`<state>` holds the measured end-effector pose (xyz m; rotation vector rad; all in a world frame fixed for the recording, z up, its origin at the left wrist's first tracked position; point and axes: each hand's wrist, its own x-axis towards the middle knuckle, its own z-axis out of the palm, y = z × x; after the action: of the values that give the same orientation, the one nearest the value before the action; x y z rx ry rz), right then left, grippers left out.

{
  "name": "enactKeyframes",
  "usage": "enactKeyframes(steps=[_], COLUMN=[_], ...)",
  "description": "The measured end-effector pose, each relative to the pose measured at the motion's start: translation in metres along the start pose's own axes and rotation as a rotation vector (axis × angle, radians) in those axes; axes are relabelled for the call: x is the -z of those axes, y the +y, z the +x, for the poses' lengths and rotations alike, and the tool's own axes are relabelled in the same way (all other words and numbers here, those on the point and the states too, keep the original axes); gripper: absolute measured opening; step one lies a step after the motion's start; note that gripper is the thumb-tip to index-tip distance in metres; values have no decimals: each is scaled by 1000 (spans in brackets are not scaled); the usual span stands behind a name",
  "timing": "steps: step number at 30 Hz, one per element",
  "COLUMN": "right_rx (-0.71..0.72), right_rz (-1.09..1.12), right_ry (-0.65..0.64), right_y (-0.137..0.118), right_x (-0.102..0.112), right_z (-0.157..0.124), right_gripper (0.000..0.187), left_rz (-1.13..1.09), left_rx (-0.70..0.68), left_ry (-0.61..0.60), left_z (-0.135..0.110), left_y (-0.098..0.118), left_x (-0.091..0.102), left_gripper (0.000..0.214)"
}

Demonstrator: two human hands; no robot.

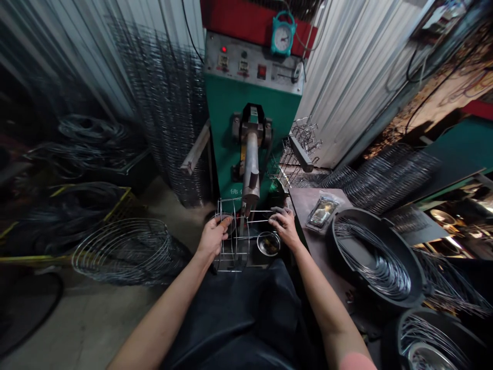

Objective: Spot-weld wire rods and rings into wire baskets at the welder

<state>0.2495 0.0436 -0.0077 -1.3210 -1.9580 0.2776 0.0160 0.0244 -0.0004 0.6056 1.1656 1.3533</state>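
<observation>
My left hand point(216, 234) is closed on the upper part of a small wire rack point(234, 253), thumb laid along it. The rack stands in front of the jutting metal arm point(251, 169) of a green machine point(223, 97). To the right, my right hand point(284, 226) pinches the end of a thin bent wire point(260, 211). This wire runs leftward to just under the tip of the machine's arm, beside the rack. Whether wire and rack touch there I cannot tell. Below the wire, near my lap, is a round metal bowl point(268, 244) with small bits inside.
On the right, a black tub point(334, 246) of bent wires stands on a bench point(308, 198), near a plastic-wrapped item point(322, 212). Another tub point(402, 318) sits closer. Wire rings point(127, 246) are piled at left. A teal clock point(283, 36) hangs on the machine.
</observation>
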Motion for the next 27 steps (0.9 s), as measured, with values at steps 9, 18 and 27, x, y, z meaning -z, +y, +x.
enactKeyframes(steps=[9,18,27], right_rx=[-6,1,16], right_rz=[17,13,-51], right_ry=[-24,-48,-8], right_y=[4,5,-2], right_x=[-2,-1,4], right_z=[12,18,3], right_gripper=[17,17,19], left_rz=[-40,-48,24], left_rx=[3,-4,-35], left_ry=[2,-7,2], left_z=[6,14,5], left_y=[5,1,0], left_x=[-3,-1,4], left_gripper=[47,45,46])
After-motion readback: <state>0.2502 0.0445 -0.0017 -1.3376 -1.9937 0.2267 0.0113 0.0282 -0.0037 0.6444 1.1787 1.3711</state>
